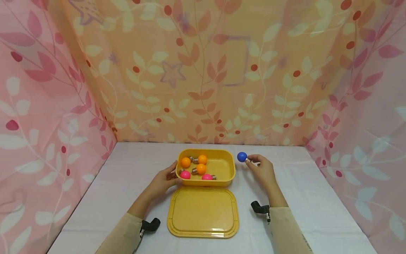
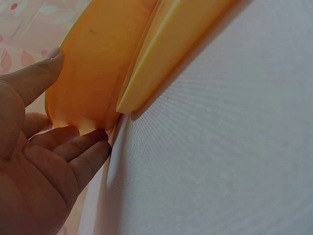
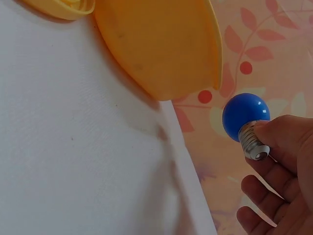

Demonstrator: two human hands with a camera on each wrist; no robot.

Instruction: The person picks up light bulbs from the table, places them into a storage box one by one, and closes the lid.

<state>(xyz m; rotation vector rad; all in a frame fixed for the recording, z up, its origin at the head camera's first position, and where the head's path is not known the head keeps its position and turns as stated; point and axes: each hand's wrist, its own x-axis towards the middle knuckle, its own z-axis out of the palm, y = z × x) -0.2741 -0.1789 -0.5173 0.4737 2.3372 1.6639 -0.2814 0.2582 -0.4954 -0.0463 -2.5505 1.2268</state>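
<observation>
In the head view, a yellow plastic box [image 1: 226, 165] holds three orange light bulbs [image 1: 201, 169] and two pink light bulbs [image 1: 185, 175], all with metal screw bases. My left hand [image 1: 163, 181] is at its left end; the left wrist view has the fingertips [image 2: 98, 139] touching the outer wall and the thumb extended along its edge. Just right of the box, my right hand [image 1: 263, 173] pinches a blue light bulb [image 1: 242, 157] by its screw base. In the right wrist view the blue globe points away from the palm, with the other fingers loosely bent.
The yellow lid [image 1: 203, 211] lies flat in front of the box on the white tablecloth [image 1: 301, 183]. Patterned curtains [image 1: 203, 77] hang behind and on both sides. Black wrist-worn cameras [image 1: 260, 208] stick out at the sleeves.
</observation>
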